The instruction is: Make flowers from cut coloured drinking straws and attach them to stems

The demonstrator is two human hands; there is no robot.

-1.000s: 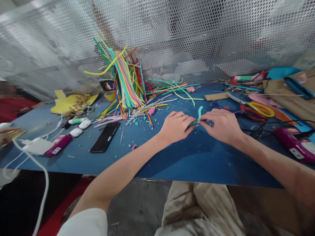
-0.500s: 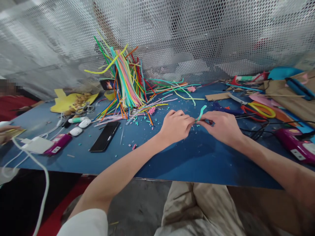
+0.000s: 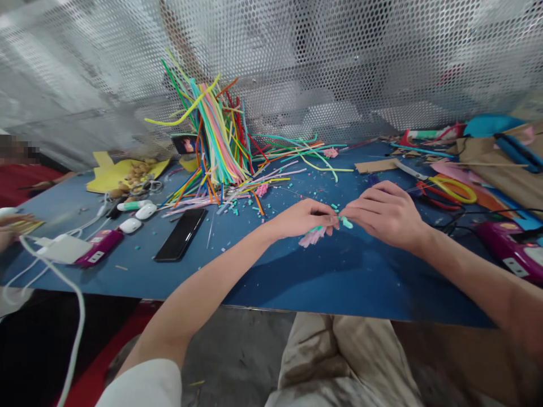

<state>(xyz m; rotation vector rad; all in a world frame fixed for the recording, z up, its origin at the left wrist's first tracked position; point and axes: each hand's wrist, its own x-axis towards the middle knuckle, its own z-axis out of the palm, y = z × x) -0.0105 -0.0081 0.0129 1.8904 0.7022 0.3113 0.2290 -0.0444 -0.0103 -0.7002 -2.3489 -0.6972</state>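
Note:
Just over the blue table, my left hand (image 3: 306,217) is closed in a pinch on a small bundle of pale pink pipe cleaner pieces (image 3: 311,236), with turquoise showing beside them. My right hand (image 3: 384,213) faces it, fingers pinched on a turquoise pipe cleaner (image 3: 347,223) whose short end sticks out below the fingertips. Both sets of fingertips nearly meet, and the join between the pieces is mostly hidden. A few turquoise snippets lie on the table just behind the hands.
Behind stands a big bunch of colourful pipe cleaners (image 3: 218,135) before a perforated metal screen (image 3: 339,68). A phone (image 3: 181,234) and a purple power strip (image 3: 100,247) lie left. Yellow-handled scissors (image 3: 453,189) and another power strip (image 3: 509,249) are right. A co-worker's hand (image 3: 17,223) shows far left.
The turquoise end pointed upward and now sticks out low between my hands. My right hand has turned and risen slightly; the pink bundle has come into view under my left hand.

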